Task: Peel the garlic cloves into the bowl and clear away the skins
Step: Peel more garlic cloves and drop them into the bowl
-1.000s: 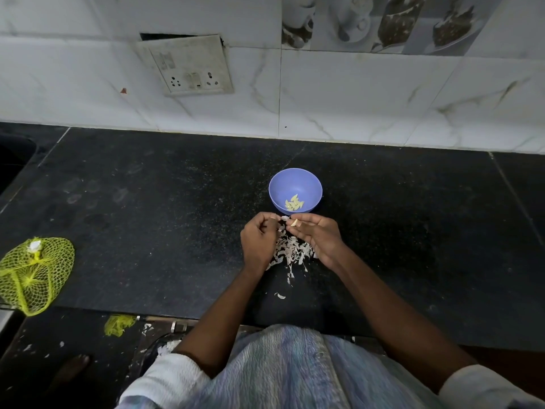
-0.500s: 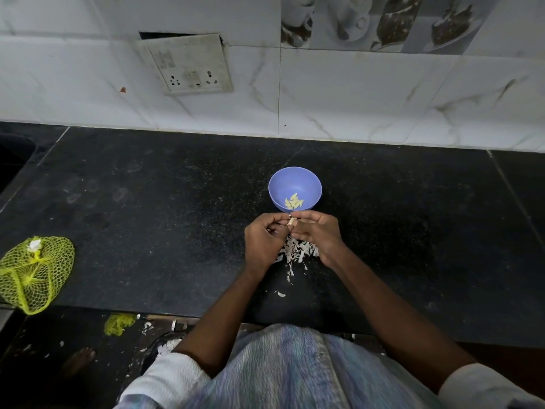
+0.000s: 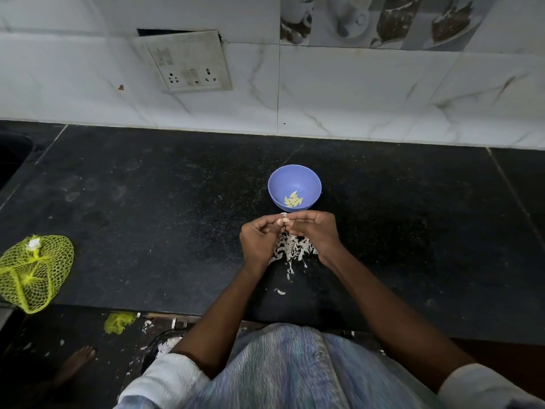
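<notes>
The dark speckled worktop [image 3: 177, 231] meets a white marble-patterned tiled wall carrying a worn socket plate [image 3: 188, 62]. A yellow mesh bag [image 3: 32, 273] lies at the worktop's left front edge, well apart from the work area; a smaller scrap of yellow mesh [image 3: 119, 321] lies below the edge, near a bare foot [image 3: 78, 360] on the floor. A blue bowl [image 3: 306, 180] stands at mid-worktop and contains several peeled, pale yellow garlic cloves [image 3: 293, 199] grouped on its near side. Just in front of the bowl, the left hand [image 3: 259, 239] and right hand [image 3: 317, 231] meet, fingers curled, pinching between them a small garlic clove [image 3: 284, 219] with whitish skin showing at the fingertips; the hands cover most of it, so its degree of peeling cannot be determined. Directly beneath and between the hands lies a pile of white papery garlic skins [image 3: 292, 249], partly hidden by both wrists, with a few stray pieces trailing toward the front edge of the worktop.
</notes>
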